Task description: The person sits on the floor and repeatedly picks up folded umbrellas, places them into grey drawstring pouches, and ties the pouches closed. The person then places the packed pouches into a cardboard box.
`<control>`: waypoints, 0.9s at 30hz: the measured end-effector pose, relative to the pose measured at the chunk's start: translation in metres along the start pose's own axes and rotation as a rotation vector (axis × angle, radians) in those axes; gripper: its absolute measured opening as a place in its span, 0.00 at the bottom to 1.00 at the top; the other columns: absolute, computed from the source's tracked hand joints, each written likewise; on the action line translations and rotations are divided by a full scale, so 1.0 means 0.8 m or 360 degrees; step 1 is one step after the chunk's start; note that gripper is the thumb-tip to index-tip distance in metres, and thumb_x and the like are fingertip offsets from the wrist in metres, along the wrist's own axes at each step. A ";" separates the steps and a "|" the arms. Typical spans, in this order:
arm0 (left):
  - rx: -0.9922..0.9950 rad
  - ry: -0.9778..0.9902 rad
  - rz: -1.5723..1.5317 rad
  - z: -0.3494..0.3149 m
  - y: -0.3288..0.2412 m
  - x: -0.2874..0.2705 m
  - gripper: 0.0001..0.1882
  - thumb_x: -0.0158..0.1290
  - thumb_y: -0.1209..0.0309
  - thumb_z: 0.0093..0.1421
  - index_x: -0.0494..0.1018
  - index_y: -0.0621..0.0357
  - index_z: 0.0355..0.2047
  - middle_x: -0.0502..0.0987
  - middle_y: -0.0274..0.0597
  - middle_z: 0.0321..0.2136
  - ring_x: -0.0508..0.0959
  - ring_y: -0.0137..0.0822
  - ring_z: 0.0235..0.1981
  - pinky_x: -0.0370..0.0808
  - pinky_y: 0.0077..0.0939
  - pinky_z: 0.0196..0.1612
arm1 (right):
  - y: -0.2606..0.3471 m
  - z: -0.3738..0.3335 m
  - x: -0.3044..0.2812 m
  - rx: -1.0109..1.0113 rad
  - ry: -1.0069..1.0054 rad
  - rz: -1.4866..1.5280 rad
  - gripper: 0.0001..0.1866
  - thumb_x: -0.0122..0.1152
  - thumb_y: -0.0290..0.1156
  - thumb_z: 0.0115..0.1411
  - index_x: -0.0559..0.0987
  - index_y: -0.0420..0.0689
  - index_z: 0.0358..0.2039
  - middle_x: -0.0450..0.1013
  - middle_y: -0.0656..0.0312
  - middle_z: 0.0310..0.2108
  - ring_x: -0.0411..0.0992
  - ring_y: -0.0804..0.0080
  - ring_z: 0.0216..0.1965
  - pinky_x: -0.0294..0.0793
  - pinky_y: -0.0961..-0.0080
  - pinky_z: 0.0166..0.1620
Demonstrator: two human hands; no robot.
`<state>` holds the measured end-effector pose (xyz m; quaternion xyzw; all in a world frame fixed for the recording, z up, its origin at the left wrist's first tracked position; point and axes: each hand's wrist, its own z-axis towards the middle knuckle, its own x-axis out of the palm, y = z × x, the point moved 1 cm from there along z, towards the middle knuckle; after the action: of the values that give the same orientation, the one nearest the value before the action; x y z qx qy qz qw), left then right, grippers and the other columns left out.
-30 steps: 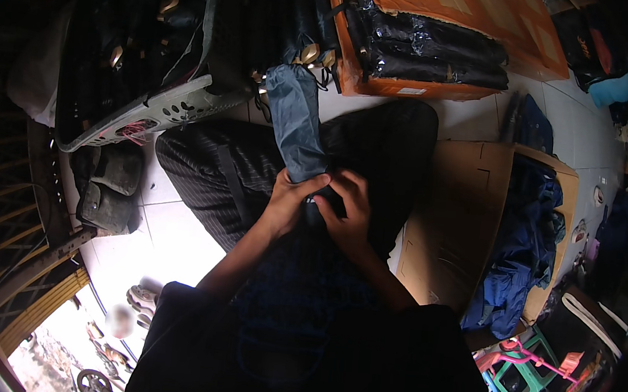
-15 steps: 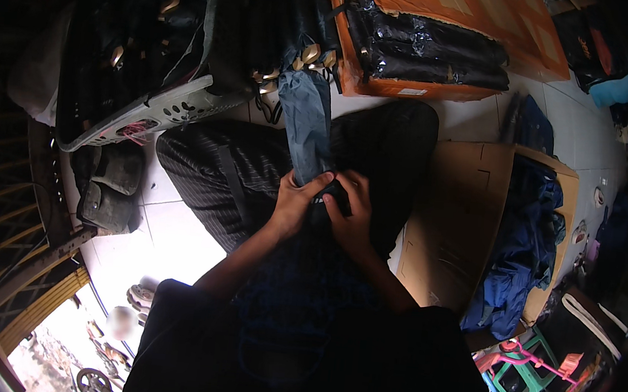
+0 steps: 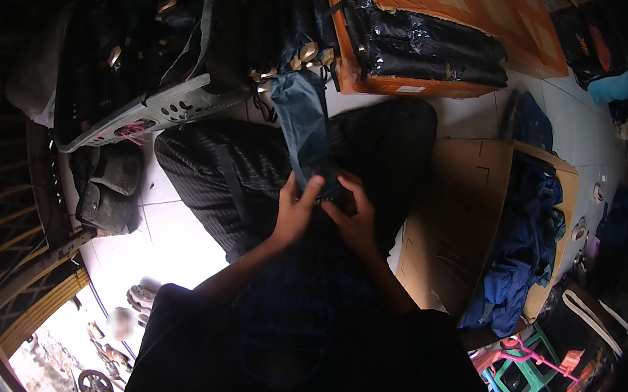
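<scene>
A long blue-grey fabric umbrella sleeve (image 3: 299, 119) lies over my lap, its wide far end pointing away from me. My left hand (image 3: 295, 215) is closed on its near end, the thumb on top. On the right side of that same end, my right hand (image 3: 355, 219) pinches with thumb and forefinger. Between the fingers the end is dark and bunched; what is inside it is hidden. Just beyond the far end lie several dark folded umbrellas (image 3: 289, 23) with gold-coloured handle ends.
A grey plastic crate (image 3: 164, 106) full of dark umbrellas stands at the far left. An orange-brown carton (image 3: 415, 91) holds black wrapped bundles ahead. To my right, an open cardboard box (image 3: 452, 209) contains blue fabric (image 3: 512, 253). My crossed legs (image 3: 204, 159) surround the work.
The sleeve's far end has shifted slightly left and nearer. My right thumb has moved in toward the left one, and both hands stay at the near end.
</scene>
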<state>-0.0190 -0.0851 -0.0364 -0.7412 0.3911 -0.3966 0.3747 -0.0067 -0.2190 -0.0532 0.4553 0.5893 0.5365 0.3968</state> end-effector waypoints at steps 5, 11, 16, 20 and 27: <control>0.0094 0.0087 0.0314 0.000 0.009 0.014 0.17 0.56 0.69 0.60 0.70 0.66 0.46 0.78 0.41 0.36 0.75 0.27 0.39 0.70 0.22 0.46 | -0.005 -0.010 -0.001 -0.0055 -0.0262 -0.0241 0.26 0.63 0.16 0.51 0.69 0.37 0.52 0.65 0.52 0.55 0.63 0.65 0.57 0.62 0.70 0.60; -0.0108 0.0106 -0.0078 0.018 -0.017 0.004 0.19 0.57 0.64 0.59 0.71 0.66 0.45 0.77 0.43 0.39 0.76 0.30 0.40 0.72 0.23 0.46 | 0.024 0.003 0.011 -0.0111 -0.0273 -0.0222 0.24 0.64 0.17 0.50 0.72 0.37 0.50 0.66 0.52 0.54 0.64 0.65 0.57 0.62 0.71 0.59; -0.0109 -0.0016 -0.0109 0.029 -0.021 0.015 0.17 0.59 0.69 0.57 0.72 0.67 0.43 0.78 0.41 0.36 0.77 0.28 0.36 0.73 0.22 0.42 | 0.021 0.005 0.015 -0.0186 -0.0219 -0.0183 0.24 0.64 0.17 0.50 0.73 0.37 0.49 0.67 0.52 0.53 0.65 0.65 0.56 0.63 0.73 0.58; -0.0041 -0.0062 0.0078 0.020 -0.011 0.020 0.15 0.60 0.71 0.55 0.73 0.66 0.41 0.79 0.40 0.34 0.77 0.27 0.35 0.73 0.21 0.41 | 0.009 0.002 0.011 -0.0162 -0.0226 -0.0187 0.23 0.64 0.20 0.49 0.73 0.39 0.49 0.67 0.51 0.52 0.66 0.59 0.56 0.64 0.69 0.58; -0.0383 -0.0330 0.0019 0.017 -0.032 0.014 0.23 0.61 0.60 0.54 0.72 0.67 0.42 0.76 0.43 0.36 0.75 0.30 0.37 0.72 0.24 0.44 | 0.026 0.005 -0.002 -0.0257 -0.0052 -0.0440 0.24 0.66 0.23 0.49 0.74 0.41 0.49 0.67 0.51 0.51 0.67 0.57 0.54 0.65 0.68 0.56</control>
<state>0.0046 -0.0808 -0.0165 -0.8154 0.3993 -0.2660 0.3239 -0.0001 -0.2193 -0.0329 0.3453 0.5947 0.5151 0.5117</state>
